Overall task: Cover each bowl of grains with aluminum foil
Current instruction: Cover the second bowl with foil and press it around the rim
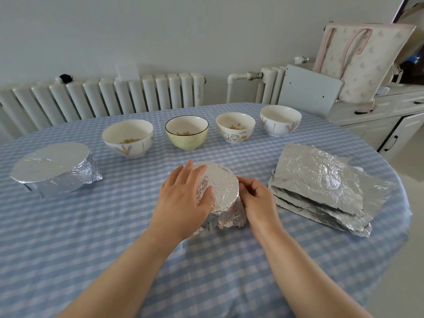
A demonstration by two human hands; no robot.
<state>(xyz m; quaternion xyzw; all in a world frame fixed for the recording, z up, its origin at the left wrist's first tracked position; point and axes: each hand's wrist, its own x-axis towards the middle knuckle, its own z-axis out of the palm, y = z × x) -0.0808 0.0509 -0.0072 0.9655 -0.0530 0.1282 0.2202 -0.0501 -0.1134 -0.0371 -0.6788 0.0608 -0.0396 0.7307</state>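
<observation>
- Pressing foil down around a bowl, the person works at the near middle of the checked tablecloth (91,237); this foil-wrapped bowl (221,191) looks nearly sealed, its top flat and its skirt crumpled below the rim.
- The left hand (183,196) lies spread flat, fingers loose on the foil top; the right hand (257,198) curls its fingers against the bowl's right side, pinching the foil at the rim.
- Off to the left stands a finished covered bowl (52,166).
- Along the far side, four bare bowls wait: a white leaf-patterned bowl (128,138), a green bowl (187,133), a cat-print bowl (235,127), a plain white bowl (280,120).
- A stack of foil sheets (321,184) lies to the right, ready.
- By my reckoning, two of six are about done.
</observation>
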